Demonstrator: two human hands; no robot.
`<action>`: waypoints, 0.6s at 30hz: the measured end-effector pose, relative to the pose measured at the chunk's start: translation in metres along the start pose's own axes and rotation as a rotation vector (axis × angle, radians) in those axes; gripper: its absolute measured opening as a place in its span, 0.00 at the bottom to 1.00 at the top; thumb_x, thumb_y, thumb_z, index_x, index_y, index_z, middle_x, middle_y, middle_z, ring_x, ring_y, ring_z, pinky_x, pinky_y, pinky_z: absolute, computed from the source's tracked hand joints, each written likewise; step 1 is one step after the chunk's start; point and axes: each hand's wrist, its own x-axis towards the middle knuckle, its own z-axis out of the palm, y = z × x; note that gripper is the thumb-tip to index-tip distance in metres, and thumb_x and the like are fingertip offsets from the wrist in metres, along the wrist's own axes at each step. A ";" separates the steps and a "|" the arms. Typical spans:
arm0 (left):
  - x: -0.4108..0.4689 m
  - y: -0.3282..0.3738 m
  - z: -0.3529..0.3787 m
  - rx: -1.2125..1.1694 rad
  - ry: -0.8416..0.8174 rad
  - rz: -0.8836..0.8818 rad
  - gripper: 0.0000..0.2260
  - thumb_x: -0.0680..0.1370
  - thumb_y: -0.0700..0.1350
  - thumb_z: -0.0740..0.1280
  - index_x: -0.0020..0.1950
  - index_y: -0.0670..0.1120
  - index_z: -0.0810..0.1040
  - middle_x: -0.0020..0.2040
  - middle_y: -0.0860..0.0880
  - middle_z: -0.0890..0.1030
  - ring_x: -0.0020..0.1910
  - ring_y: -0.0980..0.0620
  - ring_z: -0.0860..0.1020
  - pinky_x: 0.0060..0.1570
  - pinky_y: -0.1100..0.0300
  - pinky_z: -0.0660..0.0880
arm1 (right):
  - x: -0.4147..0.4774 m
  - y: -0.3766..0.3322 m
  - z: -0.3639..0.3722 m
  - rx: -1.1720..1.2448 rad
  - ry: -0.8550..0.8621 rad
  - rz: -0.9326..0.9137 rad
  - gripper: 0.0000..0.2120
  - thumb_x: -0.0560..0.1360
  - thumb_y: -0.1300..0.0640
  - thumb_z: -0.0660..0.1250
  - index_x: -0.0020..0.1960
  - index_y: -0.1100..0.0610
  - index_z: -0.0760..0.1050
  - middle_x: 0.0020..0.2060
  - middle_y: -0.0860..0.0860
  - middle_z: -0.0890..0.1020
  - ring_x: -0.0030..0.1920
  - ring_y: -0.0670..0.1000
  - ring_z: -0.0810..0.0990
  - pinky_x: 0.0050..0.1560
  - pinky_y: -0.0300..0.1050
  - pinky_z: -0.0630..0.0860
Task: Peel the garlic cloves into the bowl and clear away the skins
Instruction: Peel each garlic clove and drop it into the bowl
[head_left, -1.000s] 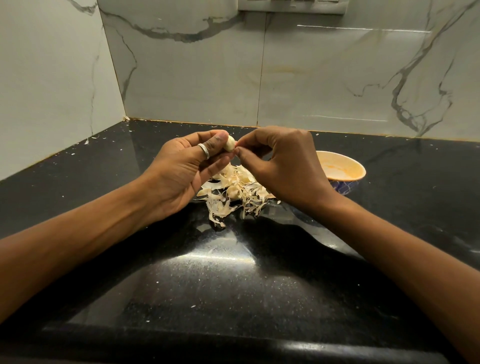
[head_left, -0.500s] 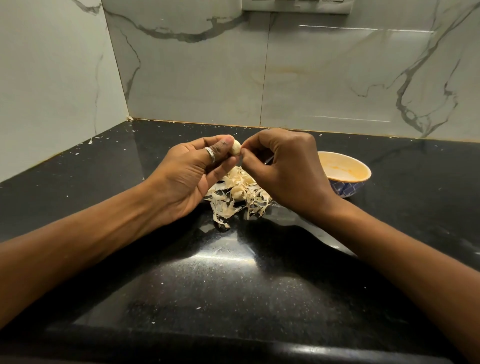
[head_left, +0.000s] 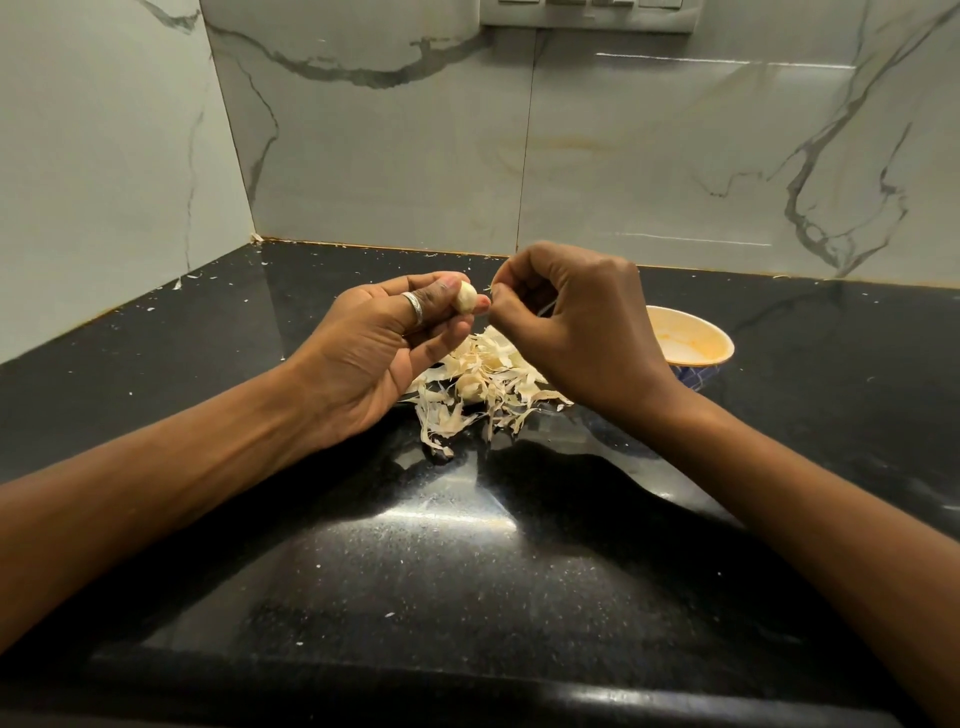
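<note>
Since half a second ago, the right hand (head_left: 576, 332) has been drawn a little off the clove (head_left: 466, 297), and both hands are raised slightly higher over the skins (head_left: 483, 387).

The clove, pale and mostly bare, is gripped between the thumb and fingertips of the left hand (head_left: 374, 358), directly above the skins; a ring (head_left: 413, 306) is worn on that thumb. The right hand is curled just beside the clove, above the skins' right edge, with a thin shred (head_left: 489, 289) pinched at its fingertips. The skins are heaped on the black counter (head_left: 467, 571). Right of the skins, partly hidden behind the right wrist, the bowl (head_left: 724, 340) is seen, orange-stained inside and blue-patterned outside. Far behind the skins, a switch plate (head_left: 587, 18) is cut off by the top edge.
</note>
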 end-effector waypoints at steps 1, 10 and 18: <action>0.000 0.000 0.000 0.001 -0.003 -0.001 0.10 0.80 0.37 0.65 0.59 0.34 0.78 0.40 0.43 0.85 0.38 0.55 0.84 0.42 0.66 0.81 | 0.000 0.000 0.000 0.000 0.000 0.000 0.08 0.75 0.54 0.69 0.44 0.58 0.83 0.34 0.49 0.83 0.34 0.48 0.81 0.37 0.48 0.78; 0.002 -0.001 -0.001 -0.021 -0.006 -0.009 0.12 0.77 0.38 0.68 0.58 0.34 0.79 0.42 0.43 0.84 0.37 0.54 0.83 0.41 0.66 0.82 | -0.002 -0.001 0.002 -0.038 -0.043 -0.124 0.08 0.76 0.55 0.72 0.48 0.59 0.85 0.39 0.50 0.85 0.36 0.45 0.81 0.41 0.42 0.80; 0.002 -0.001 -0.002 -0.049 0.008 -0.017 0.15 0.70 0.39 0.70 0.54 0.35 0.79 0.41 0.43 0.84 0.39 0.54 0.84 0.41 0.66 0.81 | -0.003 0.000 0.005 -0.022 -0.024 -0.121 0.07 0.75 0.57 0.72 0.45 0.60 0.87 0.37 0.52 0.85 0.35 0.48 0.82 0.39 0.46 0.79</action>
